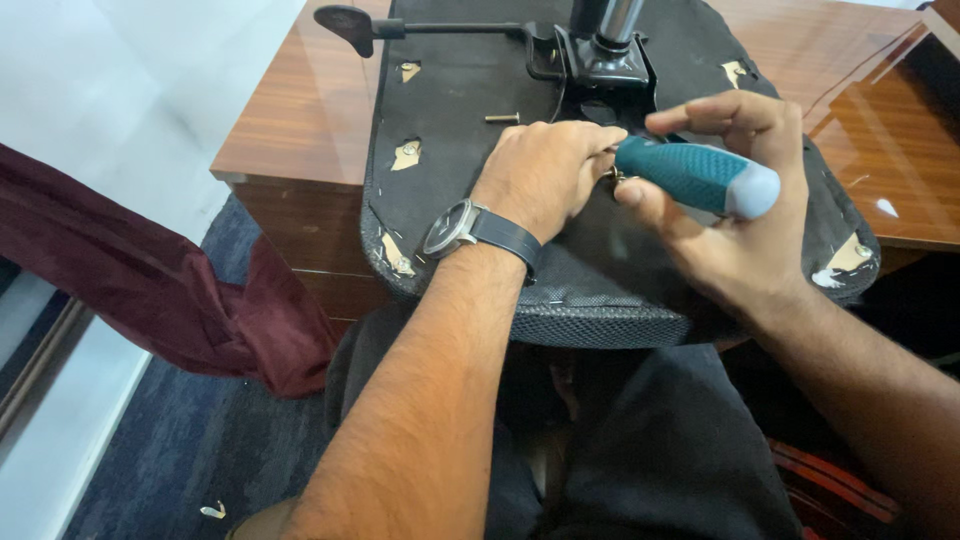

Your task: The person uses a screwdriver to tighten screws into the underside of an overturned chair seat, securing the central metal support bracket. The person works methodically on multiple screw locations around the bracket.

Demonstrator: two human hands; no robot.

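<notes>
An upturned office chair seat [460, 190] lies on a wooden desk, its black underside facing up. My right hand [735, 215] is wrapped around a teal screwdriver handle [695, 175] with a pale end cap, the shaft pointing left toward a small metal fitting. My left hand [545, 175], with a wristwatch [450, 228], rests on the seat base and pinches at the screwdriver's tip, which is hidden under the fingers. A loose screw [502, 118] lies on the base just beyond my left hand.
The black metal mechanism plate and gas cylinder [605, 45] stand at the seat's far side, with a lever [345, 22] reaching left. The desk [300, 120] has an edge on the left. Dark red cloth [150, 280] hangs at left over blue carpet [200, 440].
</notes>
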